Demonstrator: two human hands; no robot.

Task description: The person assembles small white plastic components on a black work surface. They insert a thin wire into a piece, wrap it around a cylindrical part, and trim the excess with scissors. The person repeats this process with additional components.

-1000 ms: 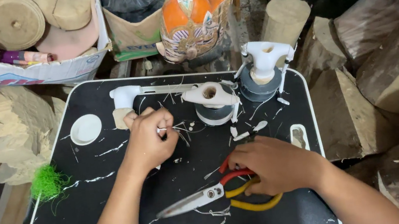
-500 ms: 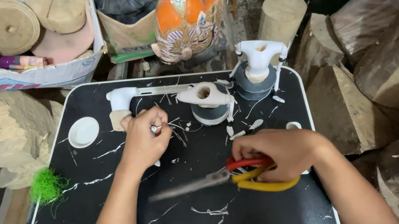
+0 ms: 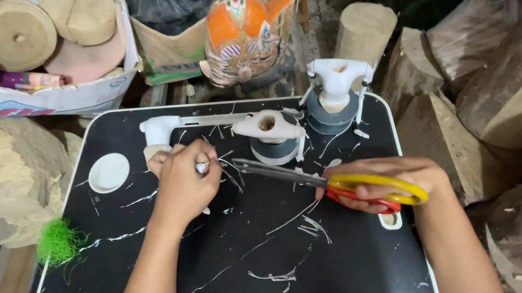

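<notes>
Two hands work: your right hand (image 3: pixel 382 184) has lifted yellow-and-red-handled scissors (image 3: pixel 320 182) off the black worktop (image 3: pixel 224 274), blades toward the thin white strand (image 3: pixel 206 166) your left hand (image 3: pixel 184 181) fingers pinch.

Black tray (image 3: pixel 226 287), white lid (image 3: pixel 108 173), strands (image 3: pixel 279 274)

Your right hand (image 3: pixel 389 183) grips yellow-and-red scissors (image 3: pixel 320 182), blades pointing toward ten o'clock at your left hand (image 3: pixel 184 181). That hand pinches thin white strands (image 3: pixel 226 165) over the black tray (image 3: pixel 238 272). At twelve o'clock stands an orange painted figure (image 3: pixel 244 30).
</notes>
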